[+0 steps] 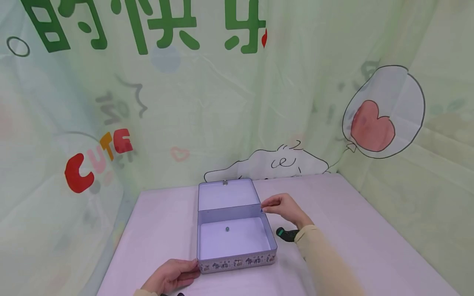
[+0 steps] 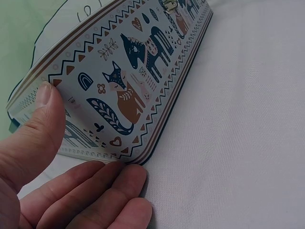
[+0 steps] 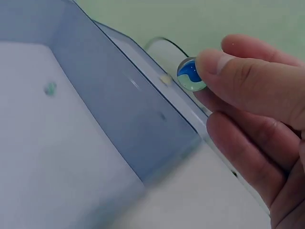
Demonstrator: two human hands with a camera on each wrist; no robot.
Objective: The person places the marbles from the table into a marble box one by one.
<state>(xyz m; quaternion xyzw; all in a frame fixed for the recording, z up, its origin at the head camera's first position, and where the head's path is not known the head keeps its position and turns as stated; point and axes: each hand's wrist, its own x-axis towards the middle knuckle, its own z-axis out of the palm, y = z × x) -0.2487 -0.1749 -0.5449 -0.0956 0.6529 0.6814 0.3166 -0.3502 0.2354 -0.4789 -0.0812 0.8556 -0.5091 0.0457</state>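
Observation:
My right hand pinches a clear glass marble with a blue and pale green swirl. It is at the right rim of an open hinged tin box, toward the back. One small greenish marble lies on the box floor. Animal patterns cover the outer walls of the tin, and its lid is laid back behind it. Low at the front left corner, my left hand rests against the box. Its thumb presses the side wall, while the other fingers touch the bottom corner.
A black curved strap-like object with a green band shows beside my right wrist. The box stands on a pale cloth-covered table. Printed curtains enclose the table at the back and both sides.

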